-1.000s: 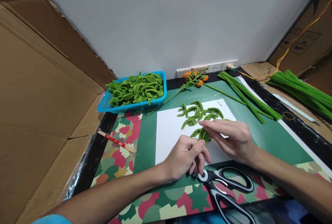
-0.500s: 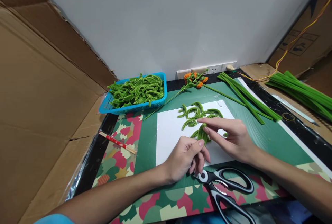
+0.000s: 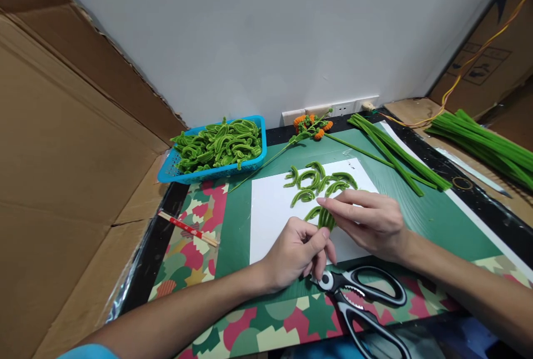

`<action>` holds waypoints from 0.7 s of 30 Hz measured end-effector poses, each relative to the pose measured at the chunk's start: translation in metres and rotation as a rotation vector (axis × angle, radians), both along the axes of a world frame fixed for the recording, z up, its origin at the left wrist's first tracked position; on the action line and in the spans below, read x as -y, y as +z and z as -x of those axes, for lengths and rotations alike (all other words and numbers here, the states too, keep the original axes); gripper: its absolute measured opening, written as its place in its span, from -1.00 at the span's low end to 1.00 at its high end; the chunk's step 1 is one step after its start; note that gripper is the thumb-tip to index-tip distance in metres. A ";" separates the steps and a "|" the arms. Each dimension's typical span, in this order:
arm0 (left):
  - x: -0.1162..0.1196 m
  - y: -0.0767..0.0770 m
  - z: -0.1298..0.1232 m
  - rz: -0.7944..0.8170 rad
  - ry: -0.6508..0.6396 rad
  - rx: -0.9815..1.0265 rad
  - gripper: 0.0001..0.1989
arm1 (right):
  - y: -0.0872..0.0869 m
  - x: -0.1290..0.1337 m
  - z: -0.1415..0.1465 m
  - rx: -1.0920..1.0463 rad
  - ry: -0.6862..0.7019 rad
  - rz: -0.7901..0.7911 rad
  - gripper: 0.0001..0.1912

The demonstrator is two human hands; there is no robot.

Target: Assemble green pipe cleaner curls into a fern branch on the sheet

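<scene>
Green fuzzy piece [image 3: 326, 218] is held in the frame's lower middle, over white paper [image 3: 266, 220]. The right hand [image 3: 368, 223], its fingers parted half a second ago, now has them together across the upper end, seemingly still working it; its grip is hidden. The left hand [image 3: 297, 251] pinches the lower end, spare fingers loosely curled.

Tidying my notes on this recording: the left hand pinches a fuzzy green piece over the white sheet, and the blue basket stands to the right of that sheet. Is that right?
Not quite: in the head view, the blue basket stands to the left of the white sheet. The rest holds: the left hand pinches a fuzzy green piece over the sheet.
</scene>
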State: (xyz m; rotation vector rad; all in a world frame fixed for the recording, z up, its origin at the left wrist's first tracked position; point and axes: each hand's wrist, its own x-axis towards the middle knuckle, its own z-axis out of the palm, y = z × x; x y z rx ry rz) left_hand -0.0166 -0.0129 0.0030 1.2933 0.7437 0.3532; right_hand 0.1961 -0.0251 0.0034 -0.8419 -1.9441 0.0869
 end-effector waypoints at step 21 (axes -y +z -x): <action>-0.001 0.001 -0.001 0.081 0.077 0.052 -0.41 | 0.002 0.000 0.003 -0.088 0.031 0.206 -0.73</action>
